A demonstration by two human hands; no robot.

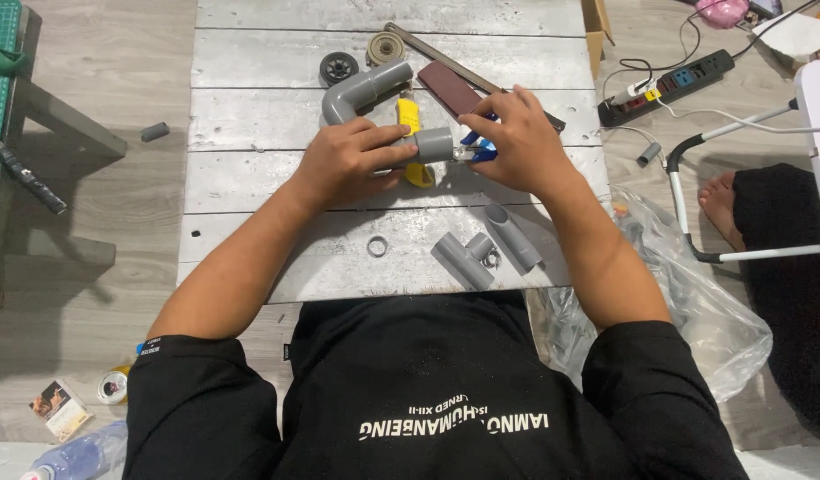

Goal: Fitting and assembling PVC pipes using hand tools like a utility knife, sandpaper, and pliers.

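Grey tee fitting (466,258) nearest; left hand (343,163) grips pipe coupling (434,144), rt hand (519,142) beside.

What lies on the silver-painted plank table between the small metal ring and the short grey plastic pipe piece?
In the head view, a grey plastic tee fitting lies between the small metal ring and the short grey pipe piece.

- Pipe coupling (435,144): grey.
- Elbow pipe (361,91): grey.
- Tee fitting (466,258): grey.
- Tool handles (478,147): blue.
- Yellow tool (410,116) under the coupling.
- Sandpaper sheet (452,90): dark reddish brown.
- Work board (250,107): whitewashed grey planks.
- Power strip (669,85): black, blue sockets.
- Shirt (428,391): black, white lettering.
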